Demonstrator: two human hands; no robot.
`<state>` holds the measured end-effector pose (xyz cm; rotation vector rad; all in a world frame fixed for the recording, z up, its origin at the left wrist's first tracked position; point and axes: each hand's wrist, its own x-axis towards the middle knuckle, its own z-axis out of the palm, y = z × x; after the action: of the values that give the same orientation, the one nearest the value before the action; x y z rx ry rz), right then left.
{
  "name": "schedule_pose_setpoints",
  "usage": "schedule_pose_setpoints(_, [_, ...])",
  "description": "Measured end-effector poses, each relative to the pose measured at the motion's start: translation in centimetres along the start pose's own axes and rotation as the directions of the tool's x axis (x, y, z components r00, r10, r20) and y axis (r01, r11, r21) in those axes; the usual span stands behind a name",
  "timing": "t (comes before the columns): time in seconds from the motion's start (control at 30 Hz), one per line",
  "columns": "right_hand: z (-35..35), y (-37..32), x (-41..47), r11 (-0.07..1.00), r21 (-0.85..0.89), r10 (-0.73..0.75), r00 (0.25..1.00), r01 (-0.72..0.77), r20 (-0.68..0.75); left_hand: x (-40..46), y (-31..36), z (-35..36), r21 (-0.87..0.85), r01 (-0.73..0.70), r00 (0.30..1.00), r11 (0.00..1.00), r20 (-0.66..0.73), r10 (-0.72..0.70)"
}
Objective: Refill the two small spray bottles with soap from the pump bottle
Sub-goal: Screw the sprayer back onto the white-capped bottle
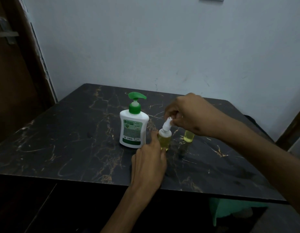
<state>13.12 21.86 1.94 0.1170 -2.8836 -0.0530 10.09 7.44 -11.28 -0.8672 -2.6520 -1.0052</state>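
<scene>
Nearest me, my left hand (148, 163) comes over the near edge of the table (61, 140), fingers curled round the lower body of the near spray bottle (164, 139), hiding much of it. My right hand (187, 113) pinches that bottle's white spray head (168, 123) between thumb and fingertips (head looks tilted; whether it is seated I cannot tell). The bottle stands about mid-table and holds yellow liquid. The second spray bottle (189, 137) stands just right of it, its top hidden behind my right wrist; only the yellow lower part shows. The pump bottle (133, 126) stands upright just left, close to my left fingertips; label unreadable in dim light. Open tabletop runs toward the left edge and far corners.
</scene>
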Motion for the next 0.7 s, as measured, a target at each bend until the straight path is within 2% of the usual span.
schedule_pose_setpoints(0.43, [-0.1, 0.1, 1.2, 0.999, -0.021, 0.035, 0.993, -0.033, 0.109, 0.4, 0.1, 0.4, 0.045, 0.008, 0.999, 0.999, 0.046, -0.01])
schedule_pose_setpoints(0.7, [0.0, 0.5, 1.7, 0.999, -0.041, -0.01, 0.992, 0.015, 0.128, 0.5, 0.1, 0.1, 0.042, -0.005, 0.999, 0.999, 0.044, 0.003])
